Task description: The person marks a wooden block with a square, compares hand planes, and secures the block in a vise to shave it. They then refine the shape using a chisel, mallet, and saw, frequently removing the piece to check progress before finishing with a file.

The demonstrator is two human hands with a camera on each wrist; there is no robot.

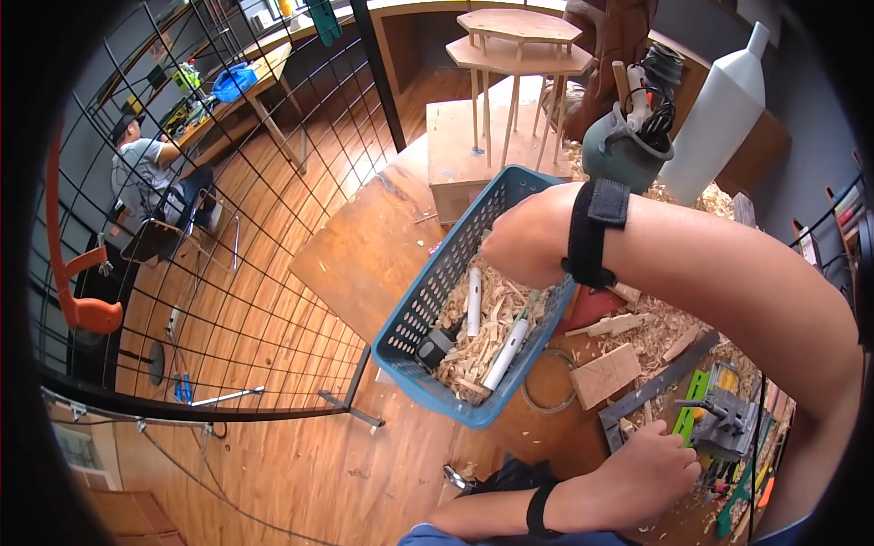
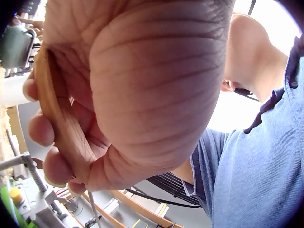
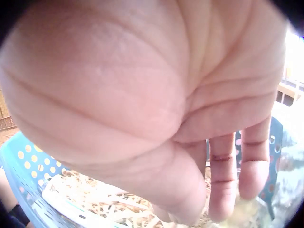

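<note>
My right hand (image 1: 528, 238) reaches down into a blue perforated plastic basket (image 1: 430, 400) half filled with wood shavings (image 1: 482, 341). In the right wrist view two fingers (image 3: 222, 180) hang straight over the shavings, and the thumb lies across the others. Two white pen-shaped things (image 1: 473, 300) and a dark grey piece (image 1: 435, 348) rest on the shavings. At the lower right my left hand (image 1: 637, 482) grips a wooden tool handle (image 2: 64, 123), its fingers curled round it. A thin metal shaft (image 2: 95, 209) sticks out below the handle.
Beside the left hand are a grey vise (image 1: 733, 423) and a bright green bar (image 1: 689, 414). A wooden block (image 1: 605, 375) and shavings lie right of the basket. Behind stand a tiered wooden stand (image 1: 519, 59) and a green pot (image 1: 628, 150). A wire grid (image 1: 273, 182) rises left.
</note>
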